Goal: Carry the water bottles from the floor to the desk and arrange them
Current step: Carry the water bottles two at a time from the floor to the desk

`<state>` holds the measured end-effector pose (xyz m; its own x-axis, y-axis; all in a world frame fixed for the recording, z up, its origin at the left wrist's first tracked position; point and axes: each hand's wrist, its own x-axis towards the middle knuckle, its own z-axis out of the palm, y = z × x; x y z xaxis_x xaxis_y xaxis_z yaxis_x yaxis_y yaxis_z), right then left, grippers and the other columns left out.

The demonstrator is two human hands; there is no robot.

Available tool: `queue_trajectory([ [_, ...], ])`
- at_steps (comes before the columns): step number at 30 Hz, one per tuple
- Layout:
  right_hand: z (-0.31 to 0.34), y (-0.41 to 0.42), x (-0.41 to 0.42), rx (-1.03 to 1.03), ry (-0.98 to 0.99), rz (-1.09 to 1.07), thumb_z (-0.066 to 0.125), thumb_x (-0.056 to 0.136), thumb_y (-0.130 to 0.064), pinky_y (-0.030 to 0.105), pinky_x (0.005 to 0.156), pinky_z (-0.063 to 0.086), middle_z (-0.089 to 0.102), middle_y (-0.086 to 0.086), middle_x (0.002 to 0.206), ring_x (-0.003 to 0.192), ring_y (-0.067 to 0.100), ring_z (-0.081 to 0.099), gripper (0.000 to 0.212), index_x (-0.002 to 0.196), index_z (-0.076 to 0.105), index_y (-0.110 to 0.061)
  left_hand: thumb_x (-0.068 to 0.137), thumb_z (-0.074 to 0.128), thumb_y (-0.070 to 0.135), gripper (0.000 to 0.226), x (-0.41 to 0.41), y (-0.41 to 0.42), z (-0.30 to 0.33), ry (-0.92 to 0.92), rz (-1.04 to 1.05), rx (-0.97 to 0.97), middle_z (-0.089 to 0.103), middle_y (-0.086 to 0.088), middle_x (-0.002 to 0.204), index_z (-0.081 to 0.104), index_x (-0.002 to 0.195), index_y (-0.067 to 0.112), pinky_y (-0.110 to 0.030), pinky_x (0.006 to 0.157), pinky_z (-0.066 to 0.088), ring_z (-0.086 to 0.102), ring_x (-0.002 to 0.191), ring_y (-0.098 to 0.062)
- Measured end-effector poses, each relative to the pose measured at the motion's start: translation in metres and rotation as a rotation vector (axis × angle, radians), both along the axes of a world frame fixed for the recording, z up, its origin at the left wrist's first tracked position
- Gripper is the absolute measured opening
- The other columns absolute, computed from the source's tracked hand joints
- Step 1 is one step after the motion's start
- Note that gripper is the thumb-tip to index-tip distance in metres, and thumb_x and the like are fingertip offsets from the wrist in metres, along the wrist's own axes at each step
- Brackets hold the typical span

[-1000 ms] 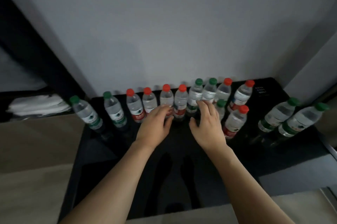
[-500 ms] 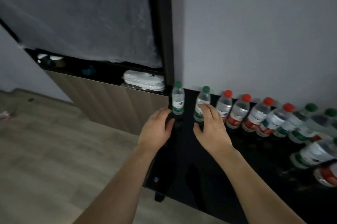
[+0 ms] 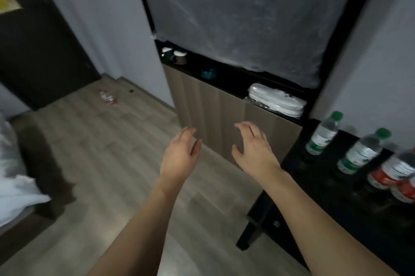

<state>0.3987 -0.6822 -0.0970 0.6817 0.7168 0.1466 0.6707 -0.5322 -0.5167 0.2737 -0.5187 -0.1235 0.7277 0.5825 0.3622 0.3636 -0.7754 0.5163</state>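
While both arms are reaching forward at frame centre, we are noting the left hand [image 3: 179,159] and right hand [image 3: 252,147] hanging apart over the wooden floor [image 3: 101,152], fingers loosely spread, holding nothing. Water bottles [image 3: 357,152] are standing upright on the black desk [image 3: 325,204] at right; one bottle [image 3: 107,97] is lying on the floor, upper left.
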Motion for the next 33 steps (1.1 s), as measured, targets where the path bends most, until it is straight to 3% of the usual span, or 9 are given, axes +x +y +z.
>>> queue_trajectory([
  [14,0.021,0.188,-0.124,0.002,-0.025,0.462,0.059,0.089,-0.020,0.031,0.111,0.026,0.038,0.005,0.144,0.132,0.025,0.036,0.055,0.141,0.043,-0.012,0.095,0.057,0.033,0.040,-0.198,0.125,0.021,0.016,0.563,0.055,0.062,-0.005,0.125,0.056,0.129,0.013,-0.034,0.093,0.047,0.059,0.114,-0.022],
  [23,0.012,0.287,-0.136,0.012,-0.016,0.568,0.060,0.087,-0.018,0.031,0.111,0.026,0.041,0.005,0.141,0.131,0.023,0.037,0.055,0.139,0.044,-0.012,0.094,0.057,0.032,0.040,-0.210,0.205,0.015,0.056,0.643,0.042,0.061,-0.006,0.126,0.056,0.128,0.011,-0.035,0.089,0.046,0.058,0.113,-0.024],
  [33,0.016,0.461,-0.108,0.021,0.013,0.660,0.059,0.089,-0.021,0.032,0.111,0.027,0.037,0.003,0.145,0.134,0.022,0.034,0.056,0.142,0.041,-0.015,0.095,0.058,0.030,0.042,-0.192,0.363,0.031,0.126,0.722,0.076,0.060,-0.009,0.129,0.056,0.130,0.008,-0.036,0.093,0.046,0.058,0.115,-0.026],
])
